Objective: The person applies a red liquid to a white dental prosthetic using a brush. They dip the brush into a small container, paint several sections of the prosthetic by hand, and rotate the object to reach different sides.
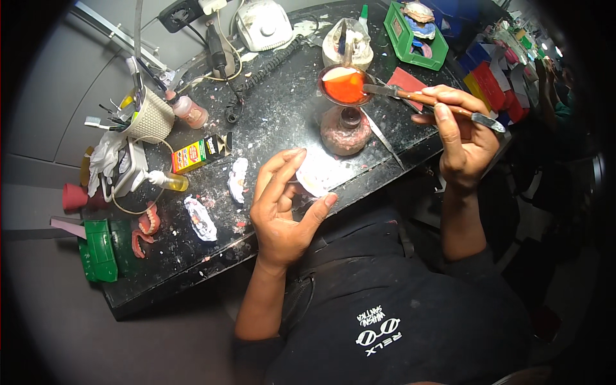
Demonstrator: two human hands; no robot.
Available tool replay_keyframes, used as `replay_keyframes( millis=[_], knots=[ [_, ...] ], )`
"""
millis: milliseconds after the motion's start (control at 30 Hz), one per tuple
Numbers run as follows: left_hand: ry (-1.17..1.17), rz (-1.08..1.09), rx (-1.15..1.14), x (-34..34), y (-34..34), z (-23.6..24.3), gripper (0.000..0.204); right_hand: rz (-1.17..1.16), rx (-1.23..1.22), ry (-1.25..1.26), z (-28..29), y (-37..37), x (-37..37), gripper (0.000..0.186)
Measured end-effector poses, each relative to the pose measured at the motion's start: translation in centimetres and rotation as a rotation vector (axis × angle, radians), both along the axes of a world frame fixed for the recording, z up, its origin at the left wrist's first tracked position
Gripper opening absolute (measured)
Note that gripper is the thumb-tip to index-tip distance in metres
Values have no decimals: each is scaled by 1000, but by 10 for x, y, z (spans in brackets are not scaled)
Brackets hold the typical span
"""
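My left hand (pixel 279 215) is at the table's front edge, thumb and fingers curved round a bright white plaster-like piece (pixel 319 174); glare hides its detail. My right hand (pixel 465 135) grips the brown handle of a wax knife (pixel 420 97). The knife's metal blade reaches the rim of a small round pan (pixel 323 92) of glossy orange-red wax (pixel 346 85). Below the pan stands a squat, pinkish-stained glass burner (pixel 346 133); I cannot make out a flame. A slim metal tool (pixel 383 138) lies beside the burner.
Two white moulded pieces (pixel 201 219) (pixel 238 180) and pink dentures (pixel 149 221) lie at left. Nearby are a small box (pixel 196 154), a brush holder (pixel 154 119) and a dropper bottle (pixel 170 181). Behind stand a green bin (pixel 433 54) and a white device (pixel 263 25). A red sheet (pixel 406 80) lies right.
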State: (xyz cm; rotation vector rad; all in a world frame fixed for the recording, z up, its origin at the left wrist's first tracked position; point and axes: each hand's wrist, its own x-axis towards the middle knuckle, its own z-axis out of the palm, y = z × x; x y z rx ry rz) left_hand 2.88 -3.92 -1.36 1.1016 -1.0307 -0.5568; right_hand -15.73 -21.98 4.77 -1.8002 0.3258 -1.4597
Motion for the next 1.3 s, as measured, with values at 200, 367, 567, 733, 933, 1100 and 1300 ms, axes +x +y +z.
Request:
replay_keyframes(
  millis=[200,367,567,733,933,1100,1300],
  knots=[
    [-22,-2,19,0,0,1,65,150,35,20,16,27,-7,17],
    [-20,-4,33,0,1,1,65,315,-138,209,13,44,-2,21],
    [-16,-7,41,0,1,3,65,365,-212,243,12,45,1,22],
    [-1,-18,54,-1,2,3,65,363,-227,261,11,44,3,22],
    [13,-30,17,0,1,2,64,369,-233,262,11,44,4,23],
    [137,-54,23,0,2,2,63,383,-216,230,10,44,1,23],
    [159,-82,-5,1,1,1,63,388,-174,200,9,43,0,24]
  ],
)
